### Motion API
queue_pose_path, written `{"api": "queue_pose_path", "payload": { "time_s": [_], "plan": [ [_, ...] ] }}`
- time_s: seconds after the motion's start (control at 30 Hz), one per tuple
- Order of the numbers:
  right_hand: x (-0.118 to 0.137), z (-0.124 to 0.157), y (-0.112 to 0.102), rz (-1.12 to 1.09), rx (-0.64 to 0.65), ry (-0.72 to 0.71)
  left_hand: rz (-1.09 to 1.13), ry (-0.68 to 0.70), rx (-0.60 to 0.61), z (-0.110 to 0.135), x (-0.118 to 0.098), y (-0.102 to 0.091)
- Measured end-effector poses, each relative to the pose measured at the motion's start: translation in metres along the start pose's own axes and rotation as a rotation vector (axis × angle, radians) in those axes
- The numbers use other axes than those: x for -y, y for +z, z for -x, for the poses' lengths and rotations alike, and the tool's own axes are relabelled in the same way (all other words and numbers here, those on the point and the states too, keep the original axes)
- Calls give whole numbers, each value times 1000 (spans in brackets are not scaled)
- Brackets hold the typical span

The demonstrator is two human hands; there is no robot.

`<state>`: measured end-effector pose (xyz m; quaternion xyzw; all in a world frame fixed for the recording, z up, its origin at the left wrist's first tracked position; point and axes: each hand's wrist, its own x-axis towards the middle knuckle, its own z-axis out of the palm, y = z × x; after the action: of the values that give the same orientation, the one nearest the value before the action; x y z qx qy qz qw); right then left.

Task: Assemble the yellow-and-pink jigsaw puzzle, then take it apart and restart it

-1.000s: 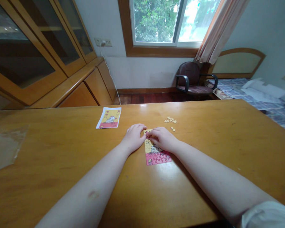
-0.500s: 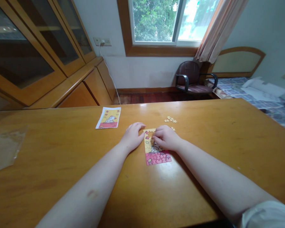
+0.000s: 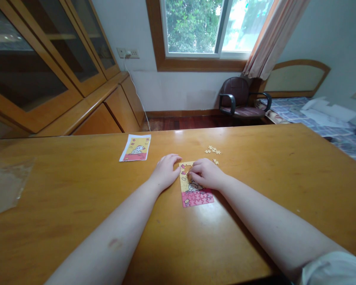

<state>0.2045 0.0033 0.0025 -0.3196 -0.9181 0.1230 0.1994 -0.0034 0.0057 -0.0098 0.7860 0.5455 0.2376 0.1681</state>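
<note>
A partly assembled jigsaw puzzle (image 3: 197, 198) lies flat on the table, with a pink lower band, a yellow upper part and a white cartoon animal. Bare table shows through a gap in its upper part. My left hand (image 3: 166, 171) rests at the puzzle's upper left edge, fingers loosely stretched and holding nothing. Over the upper right of the puzzle, my right hand (image 3: 207, 174) pinches a puzzle piece at the gap; the fingers hide most of it. Several loose pieces (image 3: 213, 150) lie beyond my right hand, and a small clump (image 3: 215, 161) sits close to its knuckles.
A printed reference picture (image 3: 137, 148) of the same design lies at the far left of the puzzle. Clear plastic wrapping (image 3: 7, 186) is at the table's left side. Past the far edge (image 3: 178, 131) stand an office chair (image 3: 239, 97) and a bed (image 3: 308, 114).
My right hand has shifted slightly left over the gap in the puzzle. My left hand stays where it was, and the loose pieces have not moved.
</note>
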Motion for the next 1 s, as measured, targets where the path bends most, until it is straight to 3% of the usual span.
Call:
{"api": "queue_pose_path", "payload": {
  "time_s": [0.13,0.27,0.37,0.5,0.67,1.0],
  "plan": [
    [3,-2,-7,1,-66,98,-18,7,13,0,-1,0],
    [4,-5,-24,42,-120,446,-43,19,40,1,-3,-2],
    [-4,-7,-39,168,26,660,-63,11,66,2,-5,-3],
    [-25,-3,-60,339,219,827,-74,-3,82,2,-5,-4],
    [-48,4,-74,338,285,811,-59,-2,75,2,-5,-4],
    [-51,2,-59,297,337,821,-65,-7,90,3,-6,-5]
  ]
}}
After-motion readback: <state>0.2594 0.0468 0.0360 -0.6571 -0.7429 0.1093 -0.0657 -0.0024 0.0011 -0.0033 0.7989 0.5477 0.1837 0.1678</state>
